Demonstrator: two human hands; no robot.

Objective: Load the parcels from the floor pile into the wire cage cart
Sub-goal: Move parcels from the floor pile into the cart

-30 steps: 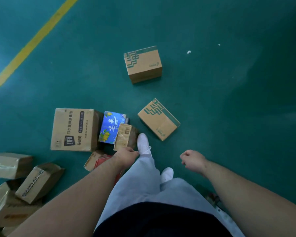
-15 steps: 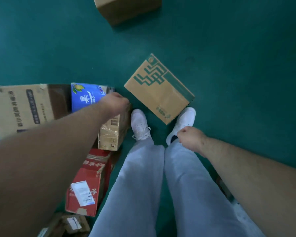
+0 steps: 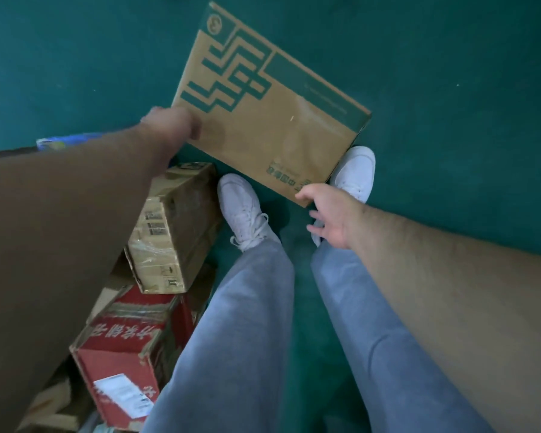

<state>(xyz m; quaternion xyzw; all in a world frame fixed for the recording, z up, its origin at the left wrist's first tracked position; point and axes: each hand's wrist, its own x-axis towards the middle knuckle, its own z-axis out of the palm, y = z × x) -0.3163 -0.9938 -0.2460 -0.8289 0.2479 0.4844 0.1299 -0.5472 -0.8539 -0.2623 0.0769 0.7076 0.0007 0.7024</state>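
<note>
**boxfan:** Can anything be seen inside the parcels?

**cartguy:** nope, everything's shut. The green-printed box (image 3: 272, 104) is closed up, the taped brown box (image 3: 172, 232) is wrapped in clear tape, and the red box (image 3: 125, 348) beside it, nearer the camera, is sealed with a white label stuck on. Contents can't be made out at all.

**boxfan:** And the hands?

**cartguy:** Both arms are stretched down and forward. The left hand (image 3: 169, 123) is placed at the green-printed box's left corner, but it's blurred, so whether the fingers are curled round the edge can't be told. The right hand (image 3: 325, 214) is spread loose, with a fingertip laid on the near corner. So the box is found between the two hands, tilted over the green floor (image 3: 450, 89), just ahead of the white shoes (image 3: 241, 210).
</note>
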